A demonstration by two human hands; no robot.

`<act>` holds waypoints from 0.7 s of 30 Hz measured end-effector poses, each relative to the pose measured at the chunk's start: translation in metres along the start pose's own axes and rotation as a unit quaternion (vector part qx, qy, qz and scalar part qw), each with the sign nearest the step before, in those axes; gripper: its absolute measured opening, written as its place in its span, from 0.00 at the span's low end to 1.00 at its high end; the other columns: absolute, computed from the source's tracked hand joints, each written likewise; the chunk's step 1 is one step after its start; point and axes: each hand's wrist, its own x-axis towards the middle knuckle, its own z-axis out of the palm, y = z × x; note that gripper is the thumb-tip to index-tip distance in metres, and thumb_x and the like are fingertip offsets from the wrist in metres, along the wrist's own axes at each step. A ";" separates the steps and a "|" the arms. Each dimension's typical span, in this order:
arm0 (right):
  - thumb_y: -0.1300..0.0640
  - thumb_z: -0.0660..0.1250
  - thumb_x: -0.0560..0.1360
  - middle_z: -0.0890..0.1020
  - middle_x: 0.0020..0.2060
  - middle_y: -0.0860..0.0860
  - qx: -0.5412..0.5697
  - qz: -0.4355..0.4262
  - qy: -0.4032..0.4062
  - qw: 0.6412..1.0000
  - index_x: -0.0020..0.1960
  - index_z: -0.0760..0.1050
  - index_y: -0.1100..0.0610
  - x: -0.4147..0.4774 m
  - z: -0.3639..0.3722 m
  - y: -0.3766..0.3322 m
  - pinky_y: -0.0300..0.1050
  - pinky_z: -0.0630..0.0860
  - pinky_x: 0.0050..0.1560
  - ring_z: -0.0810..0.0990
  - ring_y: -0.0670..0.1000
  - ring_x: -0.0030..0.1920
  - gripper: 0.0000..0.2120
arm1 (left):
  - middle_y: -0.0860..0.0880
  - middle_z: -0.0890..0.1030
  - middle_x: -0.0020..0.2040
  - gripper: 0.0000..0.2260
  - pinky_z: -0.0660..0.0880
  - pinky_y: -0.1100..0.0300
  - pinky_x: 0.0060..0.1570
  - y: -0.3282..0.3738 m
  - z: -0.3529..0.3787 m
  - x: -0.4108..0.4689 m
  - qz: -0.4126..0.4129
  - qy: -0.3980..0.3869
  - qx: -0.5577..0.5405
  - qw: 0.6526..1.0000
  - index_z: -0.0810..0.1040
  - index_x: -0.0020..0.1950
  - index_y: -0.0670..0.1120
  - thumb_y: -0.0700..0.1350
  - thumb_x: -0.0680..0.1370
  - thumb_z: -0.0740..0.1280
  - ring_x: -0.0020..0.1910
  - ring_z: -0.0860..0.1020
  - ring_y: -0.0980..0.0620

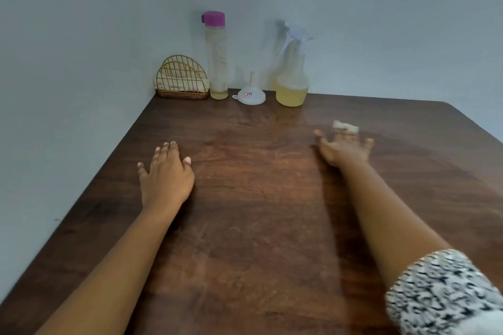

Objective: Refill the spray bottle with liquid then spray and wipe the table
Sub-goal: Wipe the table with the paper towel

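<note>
You're working on a table [258, 198] of dark wood grain, smooth with a soft sheen. At the back, your spray bottle [292, 84] and tall bottle [217, 62] are clear plastic, the cap [214, 18] smooth purple, the funnel [251, 95] smooth white plastic. Your rack [181, 73] there is thin gold metal wire, pale soft cloth [174, 84] tucked inside.

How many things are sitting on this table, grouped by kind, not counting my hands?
Bottles: 2, purple-capped bottle and spray bottle
Funnel: 1
Wire holder with folded cloth: 1
Loose cloth at the right hand: 1
Total: 5
</note>
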 end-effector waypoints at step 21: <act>0.33 0.38 0.77 0.45 0.78 0.54 0.016 -0.209 0.006 0.978 0.78 0.42 0.56 -0.148 0.040 -0.094 0.59 0.32 0.72 0.42 0.53 0.77 0.38 | 0.48 0.74 0.68 0.15 0.66 0.61 0.58 -0.015 -0.023 -0.030 -0.059 0.077 -0.397 0.913 0.73 0.68 0.49 0.46 0.83 0.56 0.66 0.71 0.50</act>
